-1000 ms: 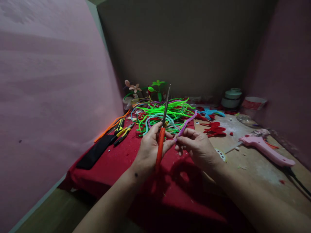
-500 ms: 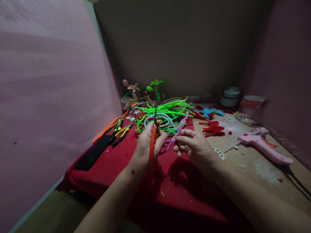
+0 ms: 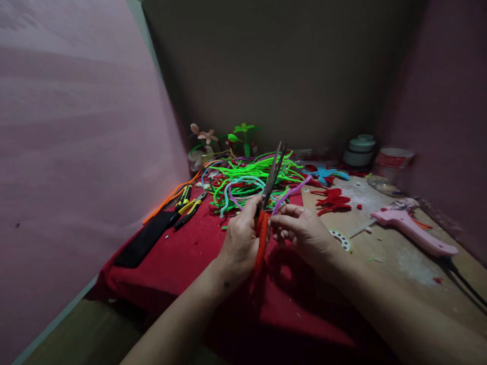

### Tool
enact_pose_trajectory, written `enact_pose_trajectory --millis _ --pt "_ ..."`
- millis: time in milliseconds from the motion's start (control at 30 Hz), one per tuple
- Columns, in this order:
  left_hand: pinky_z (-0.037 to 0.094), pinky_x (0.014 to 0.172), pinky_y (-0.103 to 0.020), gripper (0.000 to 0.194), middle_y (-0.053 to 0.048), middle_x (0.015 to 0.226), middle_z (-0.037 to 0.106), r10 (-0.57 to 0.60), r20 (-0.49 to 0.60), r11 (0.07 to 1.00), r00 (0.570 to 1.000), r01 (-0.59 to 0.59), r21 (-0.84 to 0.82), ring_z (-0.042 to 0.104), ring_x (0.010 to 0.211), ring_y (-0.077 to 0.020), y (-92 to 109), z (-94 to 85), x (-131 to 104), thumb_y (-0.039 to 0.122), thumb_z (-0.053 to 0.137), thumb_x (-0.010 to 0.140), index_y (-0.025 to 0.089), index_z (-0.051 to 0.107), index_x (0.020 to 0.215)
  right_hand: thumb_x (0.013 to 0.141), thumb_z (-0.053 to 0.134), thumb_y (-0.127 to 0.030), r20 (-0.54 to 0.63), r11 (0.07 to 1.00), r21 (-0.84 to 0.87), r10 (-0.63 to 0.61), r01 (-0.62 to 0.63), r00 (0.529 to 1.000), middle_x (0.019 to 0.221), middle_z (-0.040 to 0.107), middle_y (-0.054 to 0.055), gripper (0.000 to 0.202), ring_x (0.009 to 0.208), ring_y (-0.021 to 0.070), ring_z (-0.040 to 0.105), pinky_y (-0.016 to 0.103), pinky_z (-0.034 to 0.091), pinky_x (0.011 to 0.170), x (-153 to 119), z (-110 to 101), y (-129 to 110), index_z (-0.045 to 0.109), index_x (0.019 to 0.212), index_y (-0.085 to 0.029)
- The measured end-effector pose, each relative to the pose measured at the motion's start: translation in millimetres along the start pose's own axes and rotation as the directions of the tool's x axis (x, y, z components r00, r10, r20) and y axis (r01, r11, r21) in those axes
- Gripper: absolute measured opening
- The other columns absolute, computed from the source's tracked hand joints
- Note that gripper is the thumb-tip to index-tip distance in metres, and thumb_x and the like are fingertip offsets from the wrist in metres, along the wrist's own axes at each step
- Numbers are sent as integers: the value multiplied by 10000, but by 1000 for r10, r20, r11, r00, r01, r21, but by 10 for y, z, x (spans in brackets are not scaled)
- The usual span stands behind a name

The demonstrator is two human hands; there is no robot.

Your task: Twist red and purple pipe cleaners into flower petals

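My left hand (image 3: 243, 235) is closed round a pair of scissors (image 3: 262, 238) with red-orange handles. Their dark blades point up and away, slightly parted at the tips. Close beside them my right hand (image 3: 302, 228) pinches a purple pipe cleaner (image 3: 291, 193), whose free end reaches up to the right. The pipe cleaner's lower end is hidden between the two hands. Behind the blades lies a heap of green pipe cleaners (image 3: 251, 172), with light blue and purple ones among them.
Pliers (image 3: 190, 210) and a black phone-like slab (image 3: 143, 241) lie left on the red cloth (image 3: 190, 268). On the board at right are red pipe cleaner pieces (image 3: 333, 201) and a pink glue gun (image 3: 414, 230) with a cord. Pipe cleaner flowers (image 3: 243, 133) stand behind.
The scissors have swung to the right, their tips now leaning right, and my left hand has come nearer my right. The purple pipe cleaner now slants further to the right.
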State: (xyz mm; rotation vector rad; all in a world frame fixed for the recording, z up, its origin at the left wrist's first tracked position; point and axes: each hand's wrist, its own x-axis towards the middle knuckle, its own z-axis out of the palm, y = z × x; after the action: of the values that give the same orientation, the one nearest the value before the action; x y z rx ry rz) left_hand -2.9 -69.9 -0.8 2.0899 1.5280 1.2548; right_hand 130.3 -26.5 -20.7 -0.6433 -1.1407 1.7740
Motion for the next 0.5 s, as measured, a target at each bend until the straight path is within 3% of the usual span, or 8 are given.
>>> enact_pose_trajectory --millis 167,267,367,500 --pt "453 560 -203 381 -4 766 589 -107 5 994 994 107 -4 555 587 -92 -24 -10 22 176 483 785 164 425 1162 639 670 -215 22 999 43 12 -13 1000 545 573 -12 152 442 92 531 197 390 392 3 -11 7 539 616 -140" --pt "471 580 -229 377 -21 773 606 -81 -13 995 997 82 63 572 605 -112 -5 -90 16 180 470 788 153 436 1162 621 697 -228 22 993 106 40 -42 999 552 580 -7 185 443 101 543 199 400 380 24 -26 15 534 631 -142" --pt "499 695 -290 431 -64 904 627 28 49 986 998 -36 161 608 790 -171 32 -200 -79 142 460 772 170 441 1202 615 713 -219 -19 987 158 38 -35 999 519 562 -18 188 435 96 537 184 392 364 49 -44 8 548 651 -137" --pt "457 864 -392 516 -130 1141 554 67 112 960 991 -95 263 522 1065 -237 -5 -220 -297 95 390 784 155 358 1295 602 711 -189 -105 981 192 -12 32 994 547 585 2 158 442 91 539 174 383 352 58 -52 -26 576 637 -114"
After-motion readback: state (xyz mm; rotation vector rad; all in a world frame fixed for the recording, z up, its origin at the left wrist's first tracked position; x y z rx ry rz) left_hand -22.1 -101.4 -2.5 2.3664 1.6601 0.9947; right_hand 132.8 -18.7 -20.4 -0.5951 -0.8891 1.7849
